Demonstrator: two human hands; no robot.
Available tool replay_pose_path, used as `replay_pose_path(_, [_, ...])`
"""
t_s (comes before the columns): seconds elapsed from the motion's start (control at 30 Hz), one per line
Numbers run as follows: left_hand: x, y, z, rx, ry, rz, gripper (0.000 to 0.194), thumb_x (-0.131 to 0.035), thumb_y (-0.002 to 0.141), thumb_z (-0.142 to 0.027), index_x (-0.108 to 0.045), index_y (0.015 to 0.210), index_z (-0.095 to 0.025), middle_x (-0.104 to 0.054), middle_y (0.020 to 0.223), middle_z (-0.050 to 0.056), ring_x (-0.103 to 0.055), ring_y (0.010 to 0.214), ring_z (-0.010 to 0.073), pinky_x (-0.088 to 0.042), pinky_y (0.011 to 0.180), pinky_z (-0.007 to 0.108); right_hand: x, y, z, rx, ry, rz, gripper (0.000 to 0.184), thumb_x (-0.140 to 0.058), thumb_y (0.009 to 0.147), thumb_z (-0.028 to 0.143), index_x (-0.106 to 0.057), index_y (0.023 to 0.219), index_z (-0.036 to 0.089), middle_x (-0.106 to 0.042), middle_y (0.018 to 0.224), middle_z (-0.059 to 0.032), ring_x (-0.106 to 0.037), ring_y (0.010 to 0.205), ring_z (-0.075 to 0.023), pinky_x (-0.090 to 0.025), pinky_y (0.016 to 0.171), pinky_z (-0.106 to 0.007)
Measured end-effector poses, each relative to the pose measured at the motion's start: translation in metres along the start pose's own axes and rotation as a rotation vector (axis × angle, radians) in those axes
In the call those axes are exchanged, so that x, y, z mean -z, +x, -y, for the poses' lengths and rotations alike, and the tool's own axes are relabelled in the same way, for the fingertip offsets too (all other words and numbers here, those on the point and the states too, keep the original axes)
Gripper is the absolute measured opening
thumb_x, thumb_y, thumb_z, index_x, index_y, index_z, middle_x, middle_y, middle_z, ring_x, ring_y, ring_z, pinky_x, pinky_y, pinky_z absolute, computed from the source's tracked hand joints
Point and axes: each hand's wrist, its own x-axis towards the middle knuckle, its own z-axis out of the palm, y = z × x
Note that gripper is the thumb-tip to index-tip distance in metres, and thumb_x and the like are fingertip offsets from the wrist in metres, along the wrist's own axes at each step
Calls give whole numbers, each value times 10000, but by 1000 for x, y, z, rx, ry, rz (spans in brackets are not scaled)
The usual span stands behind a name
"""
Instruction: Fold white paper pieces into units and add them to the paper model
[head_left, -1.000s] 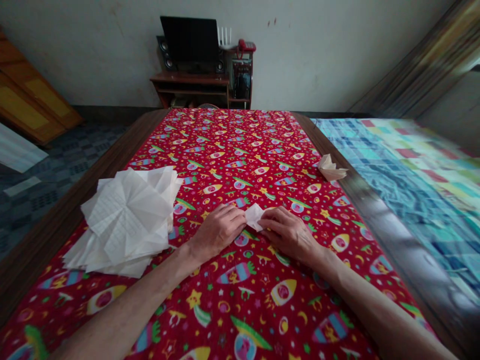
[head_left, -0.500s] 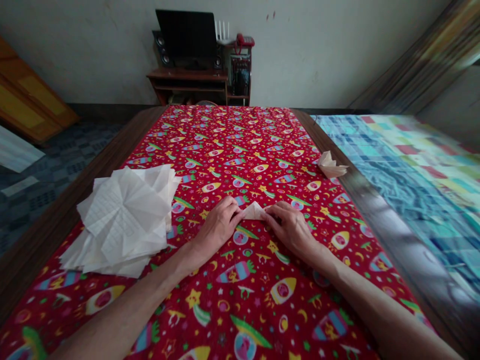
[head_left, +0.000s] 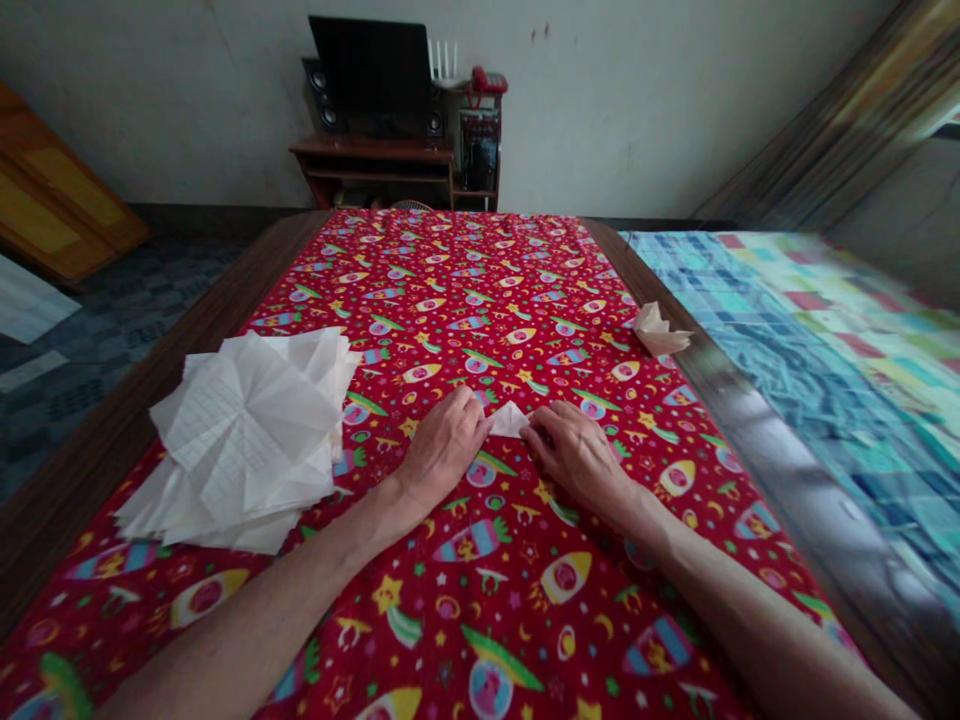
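A small folded piece of white paper [head_left: 509, 420] lies on the red patterned cloth between my two hands. My left hand [head_left: 450, 440] is closed at its left end, with the thumb and curled fingers on the paper. On the opposite end, my right hand [head_left: 574, 443] pinches the paper's right corner between thumb and fingers. Part of each end is hidden under the fingertips. To the left rests a stack of creased white paper sheets [head_left: 247, 430], spread like a many-pointed star. Off to the right sits a small folded paper piece [head_left: 658, 330] with pointed flaps.
The red cloth [head_left: 465, 280] covers a dark wooden table with a bare right edge [head_left: 750, 420]. Beyond it stand a monitor [head_left: 371, 75] on a desk and a red telephone [head_left: 487, 82]. A bed with a checked cover [head_left: 780, 330] is at the right.
My left hand has shifted slightly to the right and turned a little, its fingers more bunched over the paper's end. The right hand stays nearly in place. The view has moved slightly.
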Motion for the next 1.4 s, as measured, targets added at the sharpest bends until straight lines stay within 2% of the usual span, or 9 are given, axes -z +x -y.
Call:
replay_pose_path(0.13, [5,-7,-3,-100,2,-78,243,-425,950,-231,-521,1146,-123,-565,1167,103,-535,1087,216,-452,949,360,-3,-1,1,1,-32,-25,194,-444,940,275,-532,789,189,-542,753,-39,-516,727,-163,-409,700,-278])
replay_pose_path(0.23, [10,-20,-10,-295,19,7,424,-371,967,-235,-355,1379,-135,-426,1428,88,-343,1340,216,-263,1128,420,-4,-2,1,10,-37,-48,198,-438,943,275,-526,787,191,-535,745,-37,-513,724,-162,-414,712,-277])
replay_pose_path(0.47, [13,-33,-17,-289,22,187,508,-301,986,-346,-242,1459,-169,-246,1536,47,-183,1425,196,-120,1170,445,-1,0,2,-51,-11,-7,167,-473,927,273,-554,809,186,-575,775,-49,-540,742,-170,-443,698,-285])
replay_pose_path(0.57, [13,-31,-17,-281,18,201,501,-308,984,-334,-255,1455,-175,-253,1531,54,-202,1420,197,-134,1163,451,0,-2,6,-10,-55,-55,154,-461,926,237,-595,945,163,-632,924,-101,-565,863,-209,-473,746,-330])
replay_pose_path(0.73, [16,-31,-18,-261,16,212,492,-344,975,-318,-288,1440,-168,-250,1531,60,-208,1418,193,-164,1155,449,-1,-15,9,313,-91,25,369,-375,929,136,-522,1268,136,-584,1271,-136,-535,1154,-248,-473,931,-429])
replay_pose_path(0.93, [22,-36,-7,-210,43,230,452,-324,981,-326,-355,1410,-187,-341,1494,31,-269,1396,185,-190,1151,460,-1,-35,-3,298,6,52,596,-372,850,56,-317,1440,115,-501,1363,-162,-414,1310,-232,-449,1022,-432])
replay_pose_path(1.17, [23,-41,3,-175,92,88,395,-363,963,-261,-490,1318,-143,-477,1405,69,-396,1329,231,-317,1101,484,3,-32,-6,304,-127,14,399,-398,895,98,-489,1282,68,-595,1245,-187,-545,1182,-237,-457,986,-409])
replay_pose_path(1.3, [13,-36,10,-172,45,-75,339,-402,940,-211,-617,1160,-68,-606,1258,129,-529,1208,237,-425,1044,418,5,-12,3,346,-238,25,224,-413,937,143,-590,1072,125,-699,955,-93,-621,933,-201,-443,875,-370])
replay_pose_path(1.4, [9,-32,14,-163,-47,-132,313,-421,921,-157,-621,1146,-69,-634,1208,127,-560,1160,217,-473,1006,368,7,5,10,294,-354,81,177,-446,949,219,-605,997,155,-655,814,-60,-581,779,-184,-404,752,-341])
